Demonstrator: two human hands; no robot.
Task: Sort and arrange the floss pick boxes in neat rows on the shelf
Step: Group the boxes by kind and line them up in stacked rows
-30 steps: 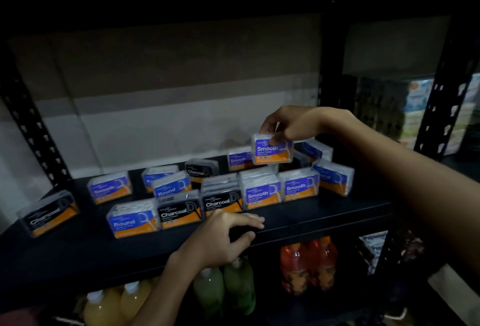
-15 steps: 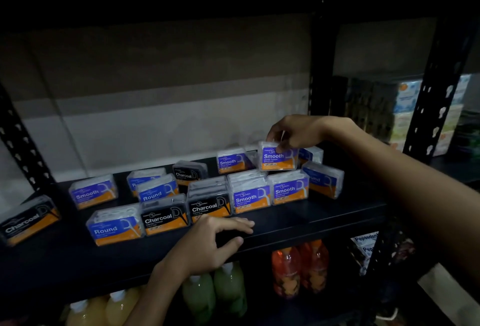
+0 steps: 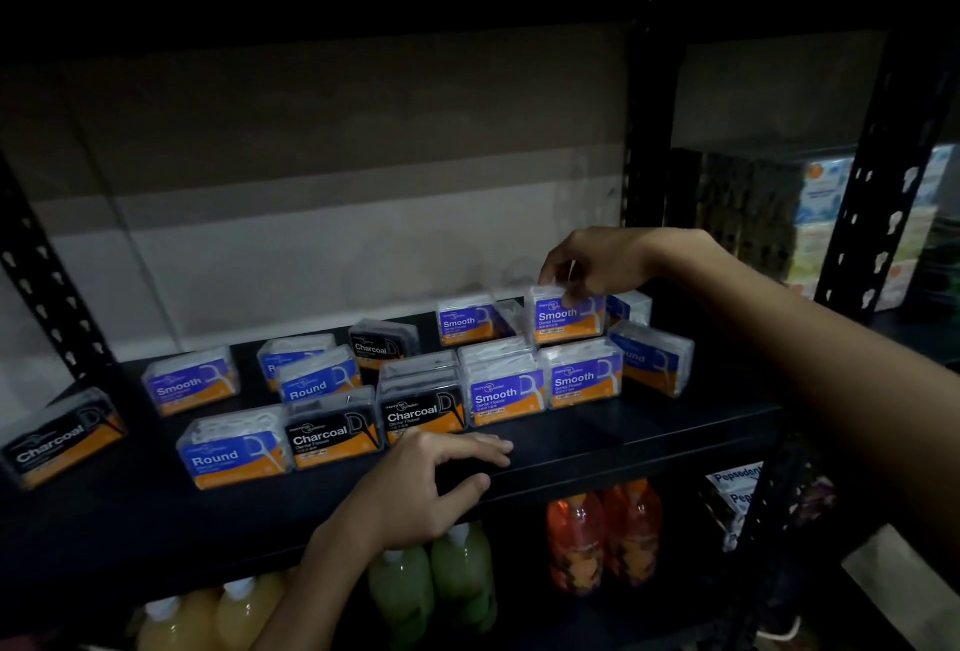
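Observation:
Several clear floss pick boxes with blue "Smooth", blue "Round" and black "Charcoal" labels stand on the black shelf (image 3: pixel 649 422). My right hand (image 3: pixel 597 263) pinches the top of a Smooth box (image 3: pixel 563 320) in the back row, behind another Smooth box (image 3: pixel 582 375). My left hand (image 3: pixel 431 481) rests on the shelf's front edge, fingers spread, just below a Charcoal box (image 3: pixel 421 409). A Round box (image 3: pixel 234 453) and a second Charcoal box (image 3: pixel 332 435) form the front left. A lone Charcoal box (image 3: pixel 62 437) lies tilted at far left.
Perforated black uprights stand at left (image 3: pixel 47 281) and right (image 3: pixel 883 183). Below the shelf stand yellow bottles (image 3: pixel 208 619), green bottles (image 3: pixel 436 588) and orange bottles (image 3: pixel 602 536). Stacked packs (image 3: pixel 826 219) fill the neighbouring shelf at right. A pale wall backs the shelf.
My right hand has lowered the Smooth box from above the pile down into the back row. My left hand has stayed on the shelf edge.

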